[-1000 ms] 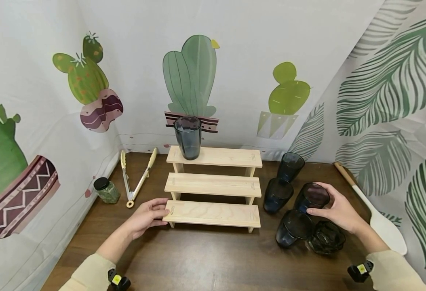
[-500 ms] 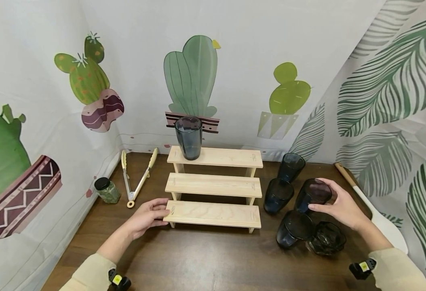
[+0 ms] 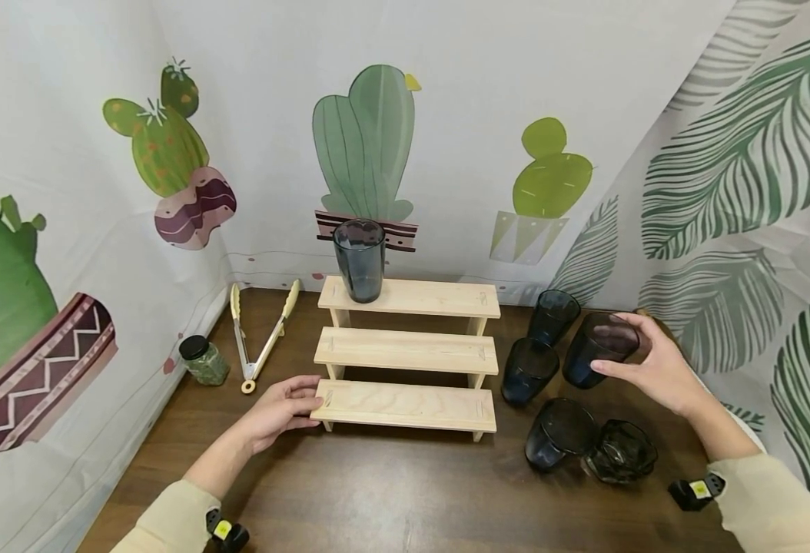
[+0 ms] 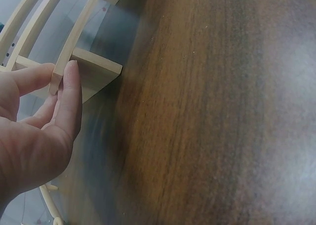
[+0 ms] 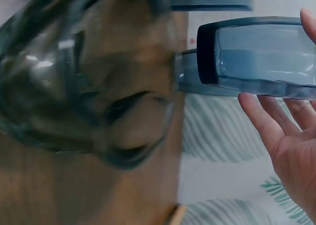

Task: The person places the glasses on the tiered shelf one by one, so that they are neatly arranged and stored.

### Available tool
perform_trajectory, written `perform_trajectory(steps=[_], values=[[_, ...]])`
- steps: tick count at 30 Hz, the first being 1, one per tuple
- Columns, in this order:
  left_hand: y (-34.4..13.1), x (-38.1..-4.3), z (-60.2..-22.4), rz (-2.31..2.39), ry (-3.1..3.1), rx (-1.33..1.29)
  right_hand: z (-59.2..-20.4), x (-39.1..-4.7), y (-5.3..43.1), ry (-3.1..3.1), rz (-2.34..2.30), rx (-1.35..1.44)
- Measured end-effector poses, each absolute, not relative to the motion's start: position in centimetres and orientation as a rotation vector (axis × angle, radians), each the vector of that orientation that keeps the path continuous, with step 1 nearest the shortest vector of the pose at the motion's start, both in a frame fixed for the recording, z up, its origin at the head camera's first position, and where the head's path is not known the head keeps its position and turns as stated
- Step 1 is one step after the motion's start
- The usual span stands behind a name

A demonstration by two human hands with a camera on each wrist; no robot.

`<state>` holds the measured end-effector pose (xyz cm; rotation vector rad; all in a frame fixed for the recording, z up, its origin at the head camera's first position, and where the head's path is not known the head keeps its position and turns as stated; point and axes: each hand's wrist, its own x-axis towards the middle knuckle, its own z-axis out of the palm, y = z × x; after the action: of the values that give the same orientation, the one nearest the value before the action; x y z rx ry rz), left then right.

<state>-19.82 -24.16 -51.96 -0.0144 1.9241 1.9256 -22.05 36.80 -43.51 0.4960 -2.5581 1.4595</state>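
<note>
Currently, the right hand (image 3: 664, 376) is gripping a smooth, tapering blue-grey glass tumbler (image 3: 595, 357), thumb and fingers curving around it, above the dark wood-grained table (image 3: 405, 495). Leftward, the left hand (image 3: 282, 412) is pinching the lowest plank of a pale, straight-edged three-tier wooden stand (image 3: 405, 403). Compared with a second ago, the tumbler is rising, while the left hand is staying put.

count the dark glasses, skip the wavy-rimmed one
5: shelf glass on the top tier, held glass in the right hand, back glass and middle glass left of that, front glass beside the wavy-rimmed one.
</note>
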Motion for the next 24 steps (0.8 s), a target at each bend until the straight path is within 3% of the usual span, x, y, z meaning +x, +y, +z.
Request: perform_trajectory(steps=[24], values=[[-24.3, -19.9, -52.2, 1.93, 1.925, 0.0, -35.4, -26.2, 30.4, -2.484, 1.335, 0.384]])
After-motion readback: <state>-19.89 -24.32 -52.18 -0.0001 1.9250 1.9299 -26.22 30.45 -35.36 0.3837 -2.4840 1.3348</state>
